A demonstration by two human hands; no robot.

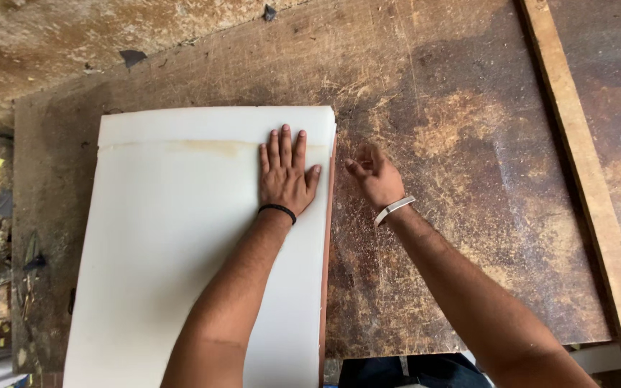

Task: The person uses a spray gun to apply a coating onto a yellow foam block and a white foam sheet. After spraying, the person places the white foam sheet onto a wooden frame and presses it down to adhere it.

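Both forearms reach out from the bottom edge over the worn wooden tabletop point(468, 237). Nearer, a big white sheet point(174, 244) lies flat on it, a reddish layer showing along its right edge. Farther up, the left hand point(285, 176) lies palm down near the sheet's upper right corner, fingers point(285, 144) straight and close together. Firm, even pressure there should keep it from sliding. Just beside that edge, the right hand point(375, 176) hovers, fingers loosely curled, holding nothing.
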